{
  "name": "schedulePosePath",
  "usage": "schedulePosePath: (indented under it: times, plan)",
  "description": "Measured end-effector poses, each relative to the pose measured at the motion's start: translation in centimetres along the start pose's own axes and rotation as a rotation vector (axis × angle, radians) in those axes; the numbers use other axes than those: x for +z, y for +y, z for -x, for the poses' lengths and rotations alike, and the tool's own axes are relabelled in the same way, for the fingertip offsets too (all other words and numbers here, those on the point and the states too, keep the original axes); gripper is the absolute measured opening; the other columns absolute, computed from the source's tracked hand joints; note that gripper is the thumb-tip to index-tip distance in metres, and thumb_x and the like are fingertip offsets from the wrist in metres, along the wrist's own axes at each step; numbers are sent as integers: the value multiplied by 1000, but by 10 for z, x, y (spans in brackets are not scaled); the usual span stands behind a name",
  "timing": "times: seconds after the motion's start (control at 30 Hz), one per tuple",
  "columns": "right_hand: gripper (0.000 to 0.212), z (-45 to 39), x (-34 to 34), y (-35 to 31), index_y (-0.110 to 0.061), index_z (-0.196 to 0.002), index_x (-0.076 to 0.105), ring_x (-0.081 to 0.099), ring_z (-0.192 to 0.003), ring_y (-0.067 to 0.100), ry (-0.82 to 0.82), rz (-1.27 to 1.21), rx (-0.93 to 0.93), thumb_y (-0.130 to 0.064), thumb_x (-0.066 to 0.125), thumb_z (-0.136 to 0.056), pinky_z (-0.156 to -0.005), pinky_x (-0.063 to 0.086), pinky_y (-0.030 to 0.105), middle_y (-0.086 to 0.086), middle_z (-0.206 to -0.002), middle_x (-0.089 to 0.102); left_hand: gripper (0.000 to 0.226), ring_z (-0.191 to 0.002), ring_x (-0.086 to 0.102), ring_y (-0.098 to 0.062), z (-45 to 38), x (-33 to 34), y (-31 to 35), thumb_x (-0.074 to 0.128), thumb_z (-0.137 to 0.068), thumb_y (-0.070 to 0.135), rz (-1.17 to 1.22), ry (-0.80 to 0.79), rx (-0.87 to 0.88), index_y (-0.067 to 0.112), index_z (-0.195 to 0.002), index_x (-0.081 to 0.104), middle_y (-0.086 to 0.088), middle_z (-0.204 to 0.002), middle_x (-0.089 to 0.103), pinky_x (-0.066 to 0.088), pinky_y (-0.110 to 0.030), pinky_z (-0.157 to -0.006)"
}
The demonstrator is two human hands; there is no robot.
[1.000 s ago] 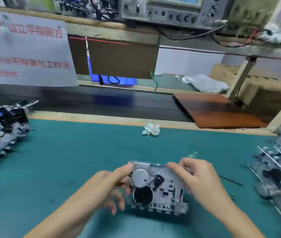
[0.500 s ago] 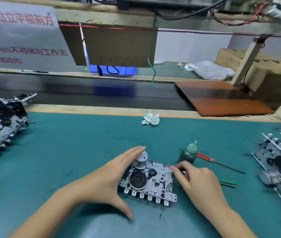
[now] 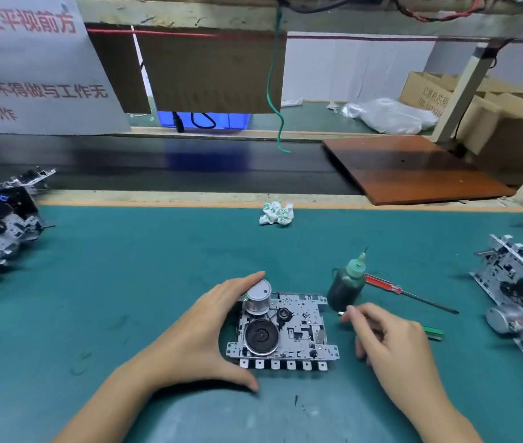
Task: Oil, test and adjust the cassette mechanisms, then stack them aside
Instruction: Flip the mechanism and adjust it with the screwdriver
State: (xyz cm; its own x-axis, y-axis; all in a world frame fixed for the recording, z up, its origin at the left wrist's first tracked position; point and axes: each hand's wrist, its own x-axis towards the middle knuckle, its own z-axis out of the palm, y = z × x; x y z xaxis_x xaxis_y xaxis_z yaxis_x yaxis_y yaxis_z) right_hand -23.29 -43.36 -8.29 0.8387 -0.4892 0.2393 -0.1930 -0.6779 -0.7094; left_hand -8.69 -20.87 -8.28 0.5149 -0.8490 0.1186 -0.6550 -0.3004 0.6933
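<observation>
Both forearms are bare to the frame's lower edge, with no sleeves showing. The left hand (image 3: 202,334) and right hand (image 3: 391,343) wear neither gloves, rings nor watch.

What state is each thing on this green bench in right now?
Cassette mechanism: flat on the mat, motor side up.
Left hand: open, resting against the mechanism's left edge.
Right hand: fingers curled beside the oil bottle, nothing clearly held.
Oil bottle: upright, needle tip up.
Red screwdriver: lying flat, untouched.
</observation>
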Motion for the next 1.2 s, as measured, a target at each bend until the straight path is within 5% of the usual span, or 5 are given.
schedulePosePath:
  times: [0.63, 0.77, 0.87, 1.0, 1.2]
  plan:
    - [18, 1, -1, -12, -24, -82, 65, 56, -69, 7, 79, -112, -281, -41, 59, -82, -63, 45, 21, -12, -71, 62, 113, -132, 33, 5, -1, 7, -1, 87, -48, 60, 88, 17, -3, 60, -137, 18, 36, -139, 31, 29, -15, -107]
    - [74, -8, -5, -33, -18, -132, 51, 37, -124, -2, -264, 146, -450, -63, 59, -74, -106, 22, 10, -7, -131, 52, 121, -134, 34, 2, -1, 9, -2, 88, -45, 59, 154, 14, 9, 60, -140, 13, 35, -140, 31, 30, -17, -108]
    - [124, -21, 2, -45, -22, -152, 6, 1, -138, -4, -498, 393, -454, -82, 55, -55, -107, -15, 8, -7, -157, 13, 116, -133, 37, 0, -3, 11, -2, 87, -49, 56, 157, 49, 32, 59, -140, 14, 35, -139, 33, 34, -26, -108]
    - [135, -32, 13, -49, -11, -151, 6, 25, -136, 16, -560, 626, -478, -75, 70, -51, -113, 14, 26, 0, -148, 30, 114, -130, 42, -4, -3, 13, -4, 89, -50, 52, 177, 54, 20, 57, -140, 18, 28, -138, 40, 39, -31, -107]
    - [96, -39, 10, -58, -19, -122, 47, 59, -93, 20, -487, 710, -547, -78, 67, -50, -69, 40, 32, -5, -104, 61, 132, -134, 40, -4, -3, 9, 1, 86, -43, 63, 455, 109, -54, 41, -148, 9, 17, -147, 36, 32, -22, -110]
